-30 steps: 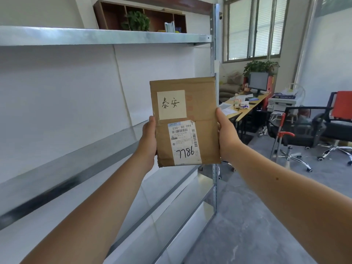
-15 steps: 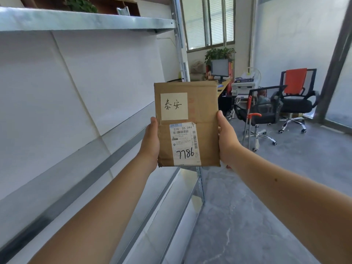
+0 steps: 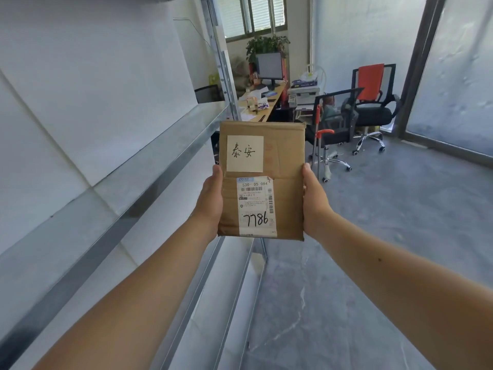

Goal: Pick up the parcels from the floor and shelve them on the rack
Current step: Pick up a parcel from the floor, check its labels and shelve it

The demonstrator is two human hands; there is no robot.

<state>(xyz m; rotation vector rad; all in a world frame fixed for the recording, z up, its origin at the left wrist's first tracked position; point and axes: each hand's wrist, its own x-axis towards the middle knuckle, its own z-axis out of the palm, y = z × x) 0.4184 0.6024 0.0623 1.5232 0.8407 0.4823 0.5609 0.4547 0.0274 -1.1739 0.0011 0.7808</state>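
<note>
I hold a flat brown cardboard parcel (image 3: 289, 182) upright in front of me, its face towards the camera. It carries a pale handwritten note and a white shipping label marked 7786. My left hand (image 3: 209, 202) grips its left edge and my right hand (image 3: 314, 200) grips its right edge. The metal rack (image 3: 149, 166) runs along my left, its bare shelf just left of the parcel; lower shelves show beneath my arms.
A white wall panel backs the rack. Its upright post (image 3: 222, 65) stands just behind the parcel. Ahead are a desk with a monitor (image 3: 269, 66), a printer (image 3: 304, 93) and two office chairs (image 3: 370, 108). Grey floor (image 3: 386, 222) lies open to the right.
The view has tilted down and turned right: the upper shelf has left the frame and the middle shelf sits higher. The parcel stays held the same way in both hands.
</note>
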